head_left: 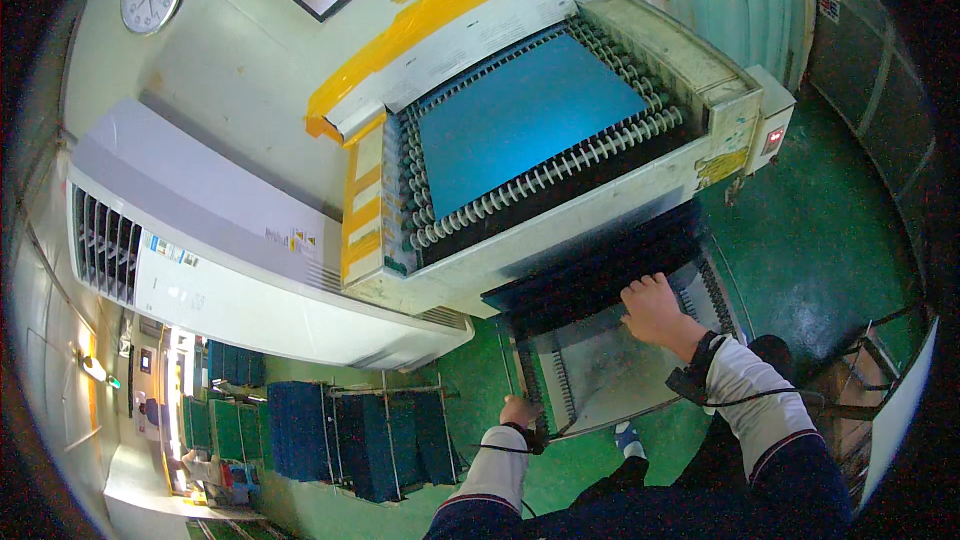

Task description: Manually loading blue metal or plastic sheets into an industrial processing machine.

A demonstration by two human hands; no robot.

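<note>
My right hand (655, 312) is at the near edge of a dark panel (600, 285), its fingers curled against it. The panel stands in a low slotted rack (610, 385) with toothed side strips, in front of a conveyor machine. My left hand (518, 410) is closed at the left side of this rack; its fingertips are hardly visible. Dark bands with cables circle both wrists. On the machine's rollers (545, 178) lies a flat blue board (530, 120), away from both hands.
The pale conveyor machine (540, 240) bears a red-lit switch (775, 140). A large white air conditioner (230, 230) is at the left. Racks of dark blue boards (370, 440) stand at lower left. A wooden stand (865, 380) is on the right, over the green floor (800, 250).
</note>
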